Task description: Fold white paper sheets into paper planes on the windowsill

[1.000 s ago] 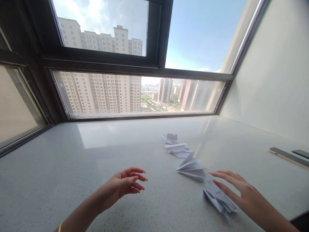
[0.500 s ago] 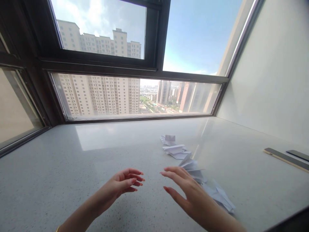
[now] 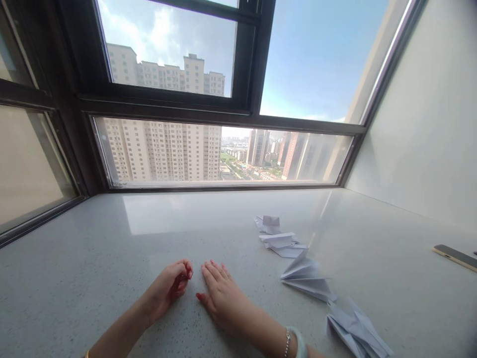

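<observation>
My left hand (image 3: pixel 169 286) rests low over the speckled white sill (image 3: pixel 112 278), its fingers curled in and nothing visible in them. Just to its right, my right hand (image 3: pixel 223 296) lies palm down with fingers stretched out and the thumb apart, holding nothing. A small gap separates the two hands. Right of them, folded white papers form a slanting row: a small one at the back (image 3: pixel 271 224), a flat layered one (image 3: pixel 282 244), a fanned one with pointed flaps (image 3: pixel 307 278), and a pointed one nearest me (image 3: pixel 357 330). Neither hand touches the papers.
A dark-framed window (image 3: pixel 223 189) runs along the back of the sill, with tall buildings outside. To the right rises a white wall (image 3: pixel 421 149). A flat, dark-topped object with a light edge (image 3: pixel 454 256) lies at the far right.
My right hand has moved left, away from beside the papers, and flattened. My left hand has shifted left and its fingers have curled in. The view has shifted slightly, too.
</observation>
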Tool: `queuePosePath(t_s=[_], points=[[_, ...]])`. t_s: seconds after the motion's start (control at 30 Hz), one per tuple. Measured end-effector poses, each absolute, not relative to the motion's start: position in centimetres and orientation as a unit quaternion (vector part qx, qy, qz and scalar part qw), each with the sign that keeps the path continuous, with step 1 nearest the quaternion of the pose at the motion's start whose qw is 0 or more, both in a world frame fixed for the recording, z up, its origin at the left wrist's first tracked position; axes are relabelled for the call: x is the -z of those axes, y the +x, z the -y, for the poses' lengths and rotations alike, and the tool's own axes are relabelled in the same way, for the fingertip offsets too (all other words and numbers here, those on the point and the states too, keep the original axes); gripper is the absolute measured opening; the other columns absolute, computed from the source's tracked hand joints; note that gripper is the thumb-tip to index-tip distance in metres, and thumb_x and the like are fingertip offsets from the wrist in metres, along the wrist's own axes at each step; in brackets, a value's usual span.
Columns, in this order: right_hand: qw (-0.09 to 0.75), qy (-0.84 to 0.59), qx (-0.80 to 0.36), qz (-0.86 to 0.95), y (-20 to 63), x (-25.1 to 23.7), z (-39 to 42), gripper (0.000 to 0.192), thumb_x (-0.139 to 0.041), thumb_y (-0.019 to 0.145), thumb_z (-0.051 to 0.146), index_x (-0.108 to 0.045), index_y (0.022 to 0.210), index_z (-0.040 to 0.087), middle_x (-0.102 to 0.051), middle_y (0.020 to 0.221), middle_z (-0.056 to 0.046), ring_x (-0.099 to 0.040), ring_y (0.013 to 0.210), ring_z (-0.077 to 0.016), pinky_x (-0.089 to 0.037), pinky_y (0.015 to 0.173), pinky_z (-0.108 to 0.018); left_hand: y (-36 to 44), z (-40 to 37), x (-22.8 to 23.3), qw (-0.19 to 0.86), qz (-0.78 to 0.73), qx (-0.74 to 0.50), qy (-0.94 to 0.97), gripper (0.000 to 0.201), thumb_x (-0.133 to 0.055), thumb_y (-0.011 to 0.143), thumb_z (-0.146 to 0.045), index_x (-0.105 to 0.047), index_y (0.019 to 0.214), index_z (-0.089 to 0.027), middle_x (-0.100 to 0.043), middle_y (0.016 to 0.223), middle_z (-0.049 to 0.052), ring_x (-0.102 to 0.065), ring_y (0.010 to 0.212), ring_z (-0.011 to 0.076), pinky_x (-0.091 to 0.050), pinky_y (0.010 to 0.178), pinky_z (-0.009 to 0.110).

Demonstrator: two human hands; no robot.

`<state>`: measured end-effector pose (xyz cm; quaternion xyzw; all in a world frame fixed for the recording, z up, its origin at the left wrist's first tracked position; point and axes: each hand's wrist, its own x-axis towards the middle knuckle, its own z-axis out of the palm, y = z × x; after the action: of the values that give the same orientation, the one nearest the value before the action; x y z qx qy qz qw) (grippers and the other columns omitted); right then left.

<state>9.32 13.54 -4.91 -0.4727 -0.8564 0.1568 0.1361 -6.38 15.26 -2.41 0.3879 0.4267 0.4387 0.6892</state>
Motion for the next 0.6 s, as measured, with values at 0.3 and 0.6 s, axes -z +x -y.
queuePosePath(t_s=[0.3, 0.6], points=[[0.142, -0.47, -0.139, 0.86, 9.34, 5.08, -13.49, 0.052, -0.034, 0.086, 0.034, -0.03, 0.131, 0.008, -0.033, 0.136, -0.016, -0.021, 0.128, -0.0247, -0.019, 0.104, -0.043, -6.33, -15.08, 2.53, 0.68, -0.475, -0.426, 0.362, 0.016, -0.057, 0.055, -0.012, -0.055, 0.071, -0.017, -0.058, 0.067, -0.003, -0.048, 0.048, 0.0044, -0.04, 0.052, 0.016], [0.149, -0.475, -0.153, 0.854, 9.24, 4.36, -13.05, 0.051, -0.035, 0.086, 0.031, -0.03, 0.131, 0.009, -0.033, 0.137, -0.015, -0.022, 0.128, -0.0261, -0.019, 0.104, -0.045, -6.0, -14.73, 2.37, 0.67, -0.467, -0.409, 0.407, 0.014, -0.057, 0.057, -0.013, -0.057, 0.07, -0.016, -0.06, 0.07, -0.001, -0.049, 0.051, 0.0066, -0.038, 0.052, 0.019]])
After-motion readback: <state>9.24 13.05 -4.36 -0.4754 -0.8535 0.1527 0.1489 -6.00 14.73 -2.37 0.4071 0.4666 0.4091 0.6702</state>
